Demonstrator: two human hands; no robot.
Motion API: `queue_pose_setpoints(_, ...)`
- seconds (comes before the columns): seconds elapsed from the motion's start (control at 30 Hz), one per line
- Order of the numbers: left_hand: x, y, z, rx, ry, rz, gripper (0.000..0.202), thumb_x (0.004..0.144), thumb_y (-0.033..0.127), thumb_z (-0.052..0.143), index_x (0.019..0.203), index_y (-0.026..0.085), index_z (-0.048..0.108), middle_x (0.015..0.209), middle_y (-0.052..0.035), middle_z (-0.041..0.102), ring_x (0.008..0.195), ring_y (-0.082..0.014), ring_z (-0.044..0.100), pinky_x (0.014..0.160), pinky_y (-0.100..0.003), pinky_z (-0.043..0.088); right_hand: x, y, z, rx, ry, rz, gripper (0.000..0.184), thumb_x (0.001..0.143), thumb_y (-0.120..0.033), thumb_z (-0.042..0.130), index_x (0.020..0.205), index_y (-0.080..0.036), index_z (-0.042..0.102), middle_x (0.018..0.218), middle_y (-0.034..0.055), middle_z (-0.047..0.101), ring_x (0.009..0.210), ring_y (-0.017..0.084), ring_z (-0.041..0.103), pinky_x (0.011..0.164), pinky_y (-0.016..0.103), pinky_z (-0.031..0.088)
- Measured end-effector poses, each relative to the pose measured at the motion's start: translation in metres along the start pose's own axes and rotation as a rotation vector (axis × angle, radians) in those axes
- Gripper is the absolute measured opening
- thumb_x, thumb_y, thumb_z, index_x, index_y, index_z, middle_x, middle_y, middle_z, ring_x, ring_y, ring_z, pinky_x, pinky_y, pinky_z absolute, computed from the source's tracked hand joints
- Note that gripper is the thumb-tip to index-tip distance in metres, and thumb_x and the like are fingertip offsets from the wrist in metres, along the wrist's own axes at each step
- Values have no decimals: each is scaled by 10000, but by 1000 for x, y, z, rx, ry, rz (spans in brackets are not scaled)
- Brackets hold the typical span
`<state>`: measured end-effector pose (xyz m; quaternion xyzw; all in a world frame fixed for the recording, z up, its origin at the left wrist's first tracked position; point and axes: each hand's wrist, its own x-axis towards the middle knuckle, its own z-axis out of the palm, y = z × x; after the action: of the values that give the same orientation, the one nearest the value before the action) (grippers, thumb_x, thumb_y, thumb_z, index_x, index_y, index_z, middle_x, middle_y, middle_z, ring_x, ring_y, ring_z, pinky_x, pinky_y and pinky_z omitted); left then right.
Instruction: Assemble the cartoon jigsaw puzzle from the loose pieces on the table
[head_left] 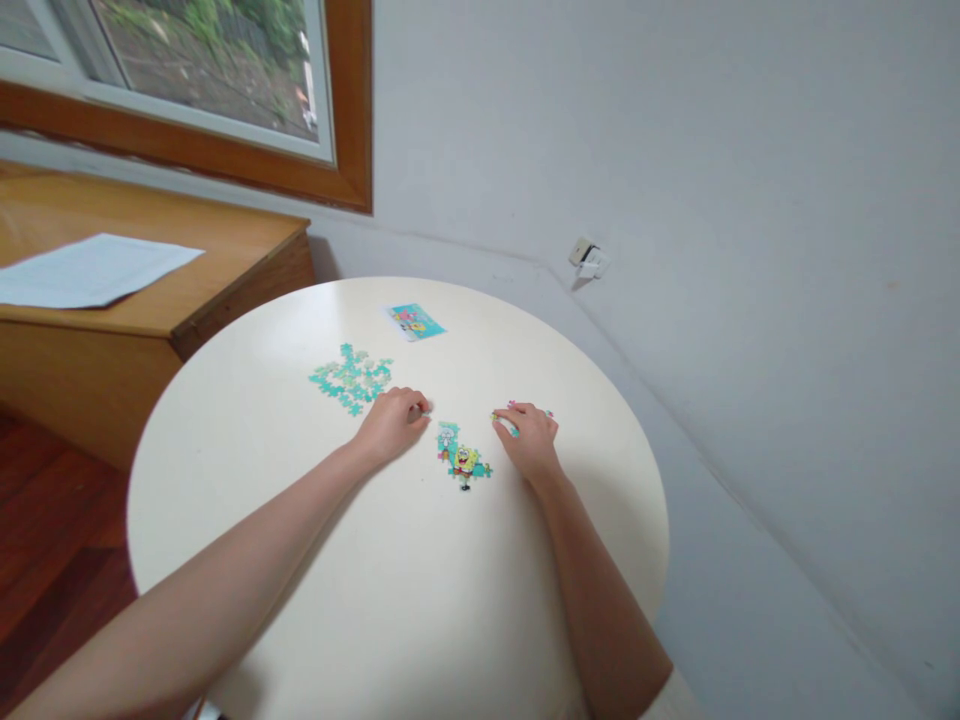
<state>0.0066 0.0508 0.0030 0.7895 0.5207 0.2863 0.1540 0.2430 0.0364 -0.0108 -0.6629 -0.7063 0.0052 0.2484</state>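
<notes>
A partly joined jigsaw puzzle (pixel 464 460) with a yellow square cartoon figure and a teal one lies between my hands on the white round table (pixel 360 580). My left hand (pixel 395 422) is just left of it, thumb and forefinger pinched on a small, pale puzzle piece (pixel 428 408). On the other side, my right hand (pixel 531 440) has its fingertips closed on a small yellowish puzzle piece (pixel 495 416). A few loose pieces (pixel 550 413) show beside and under that hand, partly hidden by it.
Beyond my left hand spreads a pile of teal puzzle pieces (pixel 352 378). A small picture card (pixel 415 321) lies near the table's far edge. To the left stands a wooden desk (pixel 240 240) bearing a white sheet (pixel 105 268). A wall socket (pixel 587 256) is beyond the table.
</notes>
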Motion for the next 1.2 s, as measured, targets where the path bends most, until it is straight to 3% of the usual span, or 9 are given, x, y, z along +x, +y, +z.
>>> queue_pose_setpoints(0.23, 0, -2, 1, -16, 10, 11, 107, 729, 214, 565, 790, 189, 649, 807, -49, 665, 794, -211, 587, 764, -333, 445, 3, 7, -3, 65, 123, 5, 277, 850, -267, 492, 1074, -220, 647, 1071, 76, 636, 1023, 215, 537, 919, 381, 304)
queue_pose_setpoints(0.37, 0, -2, 1, -28, 9, 14, 109, 727, 206, 565, 793, 183, 648, 828, -58, 670, 808, -220, 587, 760, -337, 446, 5, 18, -14, 21, 254, 152, 338, 863, -222, 384, 1071, -167, 645, 1053, 110, 642, 987, 235, 551, 890, 386, 329)
queue_pose_setpoints(0.57, 0, -2, 1, -51, 9, 23, 106, 720, 200, 555, 778, 186, 642, 803, -53, 658, 792, -211, 585, 752, -327, 443, 3, 32, -19, -40, 237, 278, 388, 815, -149, 357, 1043, -141, 670, 1022, 158, 652, 951, 277, 569, 833, 414, 366)
queue_pose_setpoints(0.83, -2, -1, 0, -90, 40, 26, 88, 703, 200, 527, 713, 179, 612, 753, -26, 583, 613, -138, 526, 614, -257, 422, 4, 30, -10, 8, 233, 193, 343, 812, -167, 375, 969, -174, 679, 965, 105, 671, 861, 217, 597, 813, 358, 412)
queue_pose_setpoints(1.03, -1, -2, 2, -153, 61, 37, 117, 724, 170, 494, 692, 172, 607, 728, -23, 572, 615, -132, 527, 611, -246, 415, 5, 24, -9, 172, 199, 91, 310, 804, -166, 389, 897, -154, 684, 923, 106, 674, 865, 203, 609, 849, 344, 445)
queue_pose_setpoints(1.2, -1, -2, 4, -228, 91, 63, 128, 752, 165, 489, 708, 169, 610, 760, -36, 606, 658, -141, 557, 645, -249, 435, 4, 1, -7, 333, 192, -65, 279, 814, -176, 413, 876, -184, 684, 879, 86, 671, 853, 193, 613, 840, 332, 464)
